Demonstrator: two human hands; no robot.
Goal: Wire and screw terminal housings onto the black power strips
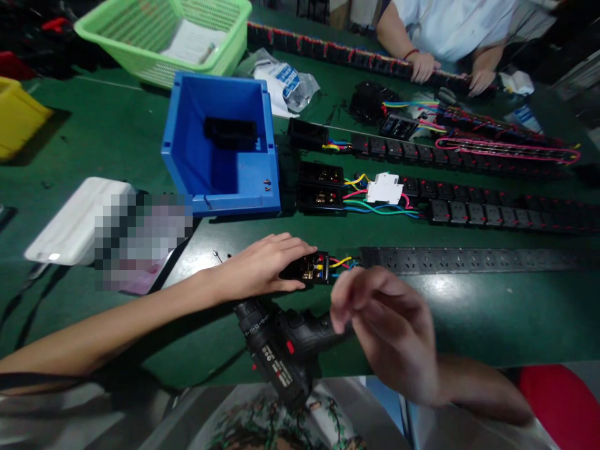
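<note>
- Clasping box [315, 269] in half-closed left hand [267, 265], likely steadying.
- Curling right hand [389, 319], blurred; cannot tell closure or contents.
- Resting drill [276, 356] close, likely for reach.

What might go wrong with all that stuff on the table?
The drill seems to poke past the near edge of the table, so a bump might knock it down. The thin coloured wires between the black box under the left hand and the long black strip could get tugged loose if either shifts.
</note>
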